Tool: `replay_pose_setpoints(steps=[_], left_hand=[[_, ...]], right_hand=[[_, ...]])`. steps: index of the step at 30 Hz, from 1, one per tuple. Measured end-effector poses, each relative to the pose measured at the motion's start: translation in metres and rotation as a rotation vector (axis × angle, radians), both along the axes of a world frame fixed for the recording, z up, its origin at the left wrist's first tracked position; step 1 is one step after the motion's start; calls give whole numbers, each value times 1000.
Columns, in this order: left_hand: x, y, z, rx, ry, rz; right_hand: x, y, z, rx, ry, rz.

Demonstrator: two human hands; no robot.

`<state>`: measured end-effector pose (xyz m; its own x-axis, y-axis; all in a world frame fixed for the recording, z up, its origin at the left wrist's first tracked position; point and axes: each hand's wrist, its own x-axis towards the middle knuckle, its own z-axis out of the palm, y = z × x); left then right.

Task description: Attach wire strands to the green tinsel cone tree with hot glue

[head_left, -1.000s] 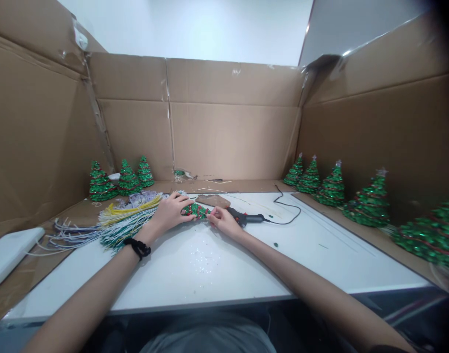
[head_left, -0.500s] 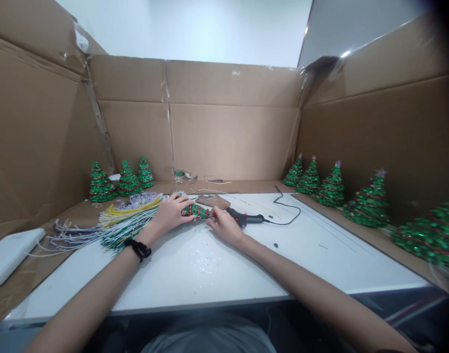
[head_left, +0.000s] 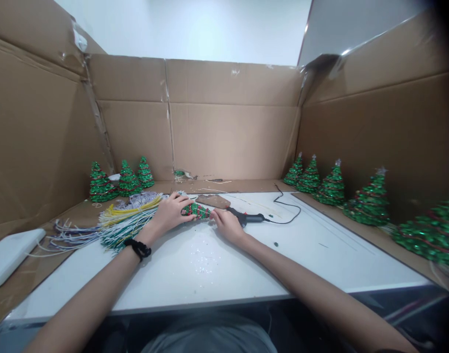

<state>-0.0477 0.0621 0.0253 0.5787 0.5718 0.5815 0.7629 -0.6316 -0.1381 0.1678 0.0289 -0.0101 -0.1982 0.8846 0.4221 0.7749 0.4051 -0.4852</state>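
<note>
A small green Christmas tree (head_left: 198, 211) with red trim lies on its side over the white board, its tip toward the right. My left hand (head_left: 171, 212) is wrapped round its wide end, and my palm hides part of it. At the narrow tip my right hand (head_left: 224, 223) is closed in a pinch; what the fingertips hold there is too small to make out. Just beyond my right hand rests a black glue gun (head_left: 251, 218) with its cord running right. A bundle of white, yellow and green strands (head_left: 128, 220) lies left of my left hand.
Several finished green trees (head_left: 367, 198) stand along the right cardboard wall, and three more trees (head_left: 127, 179) at the back left. A brown glue-stained piece (head_left: 213, 201) lies behind my hands. A white box-like object (head_left: 14, 255) sits far left. Cardboard walls (head_left: 231, 132) enclose the board (head_left: 246, 274).
My right hand has shifted very slightly at the tree's tip, with its fingers closer together. My left hand and the tree stay in place.
</note>
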Motion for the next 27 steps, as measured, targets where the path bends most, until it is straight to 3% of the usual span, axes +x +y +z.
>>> replay_pose_setpoints(steps=[10, 21, 27], left_hand=[[1, -1, 0, 3, -17, 6], [1, -2, 1, 9, -14, 16], [1, -1, 1, 5, -25, 7]], right_hand=[[3, 5, -6, 35, 123, 52], [3, -1, 3, 4, -81, -26], [3, 1, -3, 41, -29, 2]])
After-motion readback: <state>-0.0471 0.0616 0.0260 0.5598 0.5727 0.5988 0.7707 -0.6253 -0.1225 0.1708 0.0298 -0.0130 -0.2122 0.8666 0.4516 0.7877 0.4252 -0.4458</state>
